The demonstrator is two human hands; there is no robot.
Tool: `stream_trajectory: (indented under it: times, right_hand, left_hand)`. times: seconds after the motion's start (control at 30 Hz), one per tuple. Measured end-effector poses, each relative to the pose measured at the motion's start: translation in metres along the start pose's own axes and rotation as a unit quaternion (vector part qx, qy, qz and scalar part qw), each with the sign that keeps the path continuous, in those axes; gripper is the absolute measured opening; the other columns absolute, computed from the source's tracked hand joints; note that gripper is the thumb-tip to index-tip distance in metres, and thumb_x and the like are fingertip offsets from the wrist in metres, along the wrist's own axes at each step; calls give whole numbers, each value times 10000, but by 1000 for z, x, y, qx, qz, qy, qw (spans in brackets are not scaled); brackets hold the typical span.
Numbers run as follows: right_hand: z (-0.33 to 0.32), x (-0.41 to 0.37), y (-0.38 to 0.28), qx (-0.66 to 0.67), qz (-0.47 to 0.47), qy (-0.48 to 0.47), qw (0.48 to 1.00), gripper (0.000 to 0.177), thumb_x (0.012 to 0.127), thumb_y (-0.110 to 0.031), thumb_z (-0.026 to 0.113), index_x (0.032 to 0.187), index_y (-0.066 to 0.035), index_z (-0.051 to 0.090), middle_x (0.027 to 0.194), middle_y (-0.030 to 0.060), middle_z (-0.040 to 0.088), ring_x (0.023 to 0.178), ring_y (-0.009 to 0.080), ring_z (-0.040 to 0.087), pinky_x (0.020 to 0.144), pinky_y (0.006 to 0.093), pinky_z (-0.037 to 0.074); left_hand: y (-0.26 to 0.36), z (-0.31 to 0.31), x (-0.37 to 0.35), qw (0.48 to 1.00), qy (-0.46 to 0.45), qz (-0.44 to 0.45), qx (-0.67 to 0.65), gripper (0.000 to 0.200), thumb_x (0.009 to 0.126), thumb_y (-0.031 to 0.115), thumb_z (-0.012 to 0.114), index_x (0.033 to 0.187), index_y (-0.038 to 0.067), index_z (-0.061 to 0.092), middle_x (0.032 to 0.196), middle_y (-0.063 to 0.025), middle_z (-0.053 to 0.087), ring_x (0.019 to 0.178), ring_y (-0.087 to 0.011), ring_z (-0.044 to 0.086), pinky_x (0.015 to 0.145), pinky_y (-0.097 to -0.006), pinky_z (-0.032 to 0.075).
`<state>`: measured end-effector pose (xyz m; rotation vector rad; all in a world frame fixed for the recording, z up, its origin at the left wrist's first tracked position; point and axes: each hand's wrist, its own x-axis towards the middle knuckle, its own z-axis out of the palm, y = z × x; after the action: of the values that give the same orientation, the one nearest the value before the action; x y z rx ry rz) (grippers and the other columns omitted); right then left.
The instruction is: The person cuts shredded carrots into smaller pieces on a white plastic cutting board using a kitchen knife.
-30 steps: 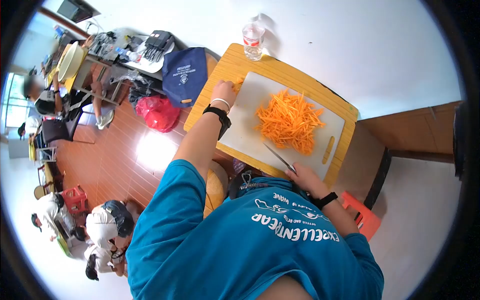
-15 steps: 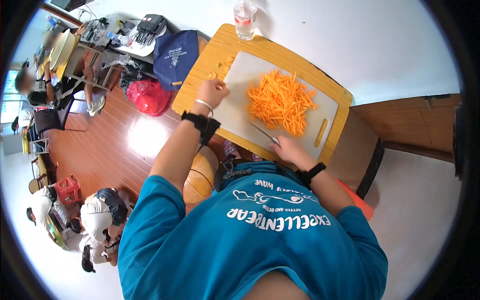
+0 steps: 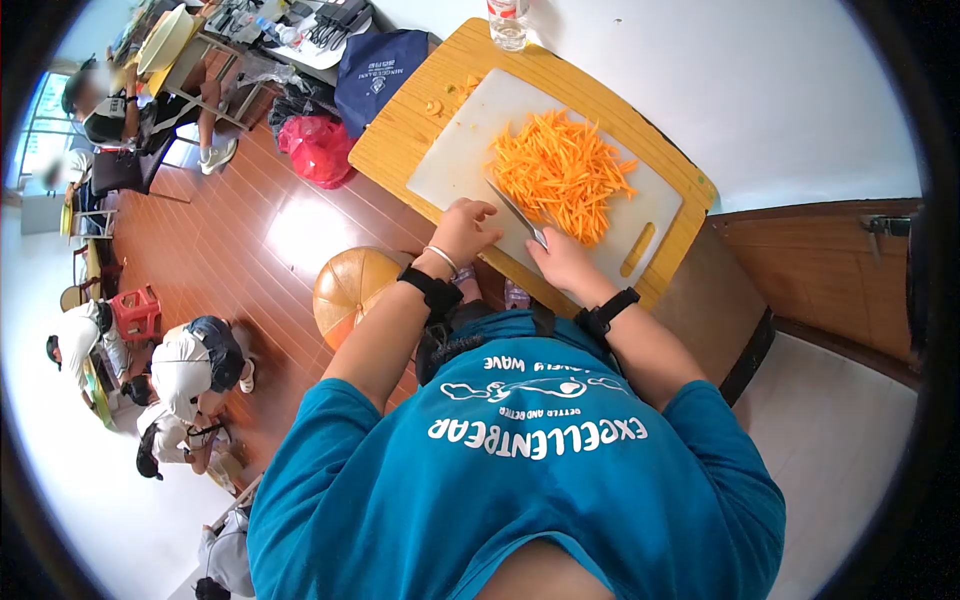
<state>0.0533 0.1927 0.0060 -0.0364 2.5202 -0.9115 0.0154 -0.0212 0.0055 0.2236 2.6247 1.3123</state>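
A heap of orange carrot shreds [image 3: 565,175] lies on a white cutting board [image 3: 455,150], which rests on a yellow wooden table [image 3: 385,140]. My right hand [image 3: 565,262] is closed round the handle of a knife [image 3: 517,212] at the board's near side. The blade points up and left, along the heap's lower left edge. Close to the blade, over the board's near edge, is my left hand [image 3: 465,232], fingers loosely bent and apart, holding nothing that I can see. Small orange peelings [image 3: 460,95] lie on the table past the board's upper left side.
A glass [image 3: 508,30] stands at the table's far edge against the wall. Left of the table are a blue bag [image 3: 378,80] and a pink plastic bag [image 3: 315,150]. A round tan stool [image 3: 350,290] stands by my left arm. Several other people are further left.
My left hand has moved from the board's upper left side down to its near edge, close to the knife. The knife has come up against the heap's lower left edge. The view has shifted.
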Motion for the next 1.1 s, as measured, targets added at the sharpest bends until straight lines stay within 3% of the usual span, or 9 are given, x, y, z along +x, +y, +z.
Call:
stream_trajectory:
  times: [0.07,0.17,0.27,0.47,0.57,0.77,0.87,0.97,1.1]
  right_hand:
    - [0,0,3,11,-12,-1,1000,393,945,-385,538,906,6,549,864,248,625,816,416,611,700,465,476]
    - [-3,0,5,21,-21,-9,1000,401,944,-391,539,921,10,556,875,249,630,823,417,612,708,465,479]
    - [-7,-1,5,40,-20,-4,999,410,946,-396,534,934,13,561,883,255,633,835,420,619,720,467,484]
    - [-13,0,3,-5,-6,-32,999,417,958,-413,490,985,-3,561,944,255,653,904,431,626,773,512,487]
    - [-14,-3,0,-18,-14,-42,999,415,962,-414,483,995,-7,559,939,255,656,905,433,630,774,519,490]
    - [-16,-10,-23,-58,2,-21,998,390,970,-393,475,998,-14,560,884,251,662,850,435,639,752,530,497]
    - [-15,-11,-27,-69,-7,-10,998,375,967,-380,483,995,-13,560,857,245,666,827,431,643,735,528,500]
    - [-9,-8,-25,-73,-14,-1,997,367,962,-369,495,990,-9,561,831,240,668,806,427,647,718,521,505]
    - [-9,-10,-31,-100,-11,6,995,355,961,-354,503,984,-4,562,806,238,667,789,428,649,712,513,511]
  left_hand:
    - [7,6,-3,999,-24,6,32,218,756,132,734,941,23,701,840,-166,657,768,-281,647,725,-366,525]
    - [-1,16,7,998,-14,-12,55,260,755,125,762,964,-11,687,808,-131,677,746,-223,665,703,-316,538]
    - [5,16,12,993,60,-94,-27,227,763,99,759,937,-26,683,812,-121,692,744,-192,668,690,-303,535]
    - [8,17,12,985,71,-139,-68,194,772,101,761,897,-28,688,793,-96,698,709,-163,655,668,-281,528]
    - [10,19,11,984,85,-137,-78,161,759,100,751,838,-32,702,795,-145,692,694,-210,664,659,-308,533]
    - [5,25,8,987,126,-93,-42,129,752,103,743,815,-6,711,776,-148,676,708,-260,659,664,-330,531]
    - [0,26,6,988,154,1,-1,103,749,92,729,792,2,703,789,-146,676,728,-277,656,669,-342,532]
    - [0,26,5,985,168,40,0,87,746,85,719,776,7,696,802,-144,677,737,-288,652,671,-344,532]
    - [0,26,4,986,163,45,-5,83,746,83,713,781,10,698,802,-140,678,731,-285,653,669,-342,532]
